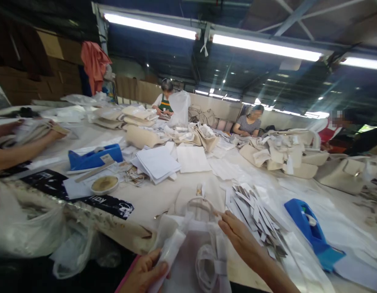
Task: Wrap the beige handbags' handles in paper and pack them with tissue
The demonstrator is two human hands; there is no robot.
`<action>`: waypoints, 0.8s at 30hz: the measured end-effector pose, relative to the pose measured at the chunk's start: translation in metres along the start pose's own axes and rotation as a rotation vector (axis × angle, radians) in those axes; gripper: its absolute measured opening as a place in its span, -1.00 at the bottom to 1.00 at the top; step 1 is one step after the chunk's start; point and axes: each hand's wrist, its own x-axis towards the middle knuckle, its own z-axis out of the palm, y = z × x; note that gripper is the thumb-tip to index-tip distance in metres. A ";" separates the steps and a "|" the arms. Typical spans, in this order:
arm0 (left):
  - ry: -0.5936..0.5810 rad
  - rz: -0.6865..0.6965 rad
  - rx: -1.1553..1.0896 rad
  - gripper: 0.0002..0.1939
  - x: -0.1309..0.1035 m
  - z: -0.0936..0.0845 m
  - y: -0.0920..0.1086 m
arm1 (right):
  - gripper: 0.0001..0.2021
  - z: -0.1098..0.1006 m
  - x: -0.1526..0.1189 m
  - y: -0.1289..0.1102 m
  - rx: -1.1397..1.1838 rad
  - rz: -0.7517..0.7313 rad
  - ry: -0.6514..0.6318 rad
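Note:
My left hand point(144, 274) grips the lower left edge of a clear plastic bag point(176, 248) at the table's near edge. Inside the bag lies a cream handbag point(203, 260) with a looped handle point(202, 203) sticking up. My right hand point(240, 236) rests on the bag's upper right edge, fingers stretched and pinching the plastic. A pile of small white and grey paper strips point(255, 213) lies just right of that hand.
A blue tape dispenser point(313, 232) sits at the right, another blue tape dispenser point(95, 156) at the left beside a round tin point(104, 184). Stacked white sheets point(157, 162) and cream handbags point(286, 154) cover the table. Other people work at the far side and at the left.

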 end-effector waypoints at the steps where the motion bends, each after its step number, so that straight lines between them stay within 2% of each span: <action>1: -0.027 0.007 0.002 -0.59 0.001 -0.002 -0.001 | -0.58 0.002 -0.006 -0.005 0.050 0.050 -0.026; 4: -0.073 0.025 0.027 -0.61 0.001 -0.008 -0.004 | -0.55 0.013 -0.022 -0.020 0.233 0.136 -0.096; 7: -0.056 0.023 0.028 -0.64 -0.002 -0.010 -0.001 | -0.73 0.033 -0.032 -0.029 0.320 0.177 -0.203; 9: -0.040 0.007 0.017 -0.65 -0.004 -0.008 0.004 | -0.85 0.049 -0.038 -0.032 0.293 0.205 -0.242; 11: -0.037 0.001 0.009 -0.65 -0.005 -0.006 0.009 | -0.91 0.067 -0.044 -0.032 0.218 0.205 -0.214; 17: -0.074 0.018 -0.016 -0.60 -0.004 -0.006 0.012 | -0.85 0.120 -0.047 -0.026 0.089 0.251 -0.113; 20: -0.086 0.029 -0.026 -0.59 -0.003 -0.010 0.009 | -0.90 0.139 -0.037 -0.023 0.227 0.363 -0.119; 22: -0.085 0.033 -0.030 -0.59 -0.002 -0.012 0.006 | -0.96 0.148 -0.030 -0.021 0.409 0.445 -0.132; 24: -0.078 0.030 -0.030 -0.56 -0.002 -0.013 0.005 | -0.92 0.155 -0.024 -0.019 0.593 0.482 -0.123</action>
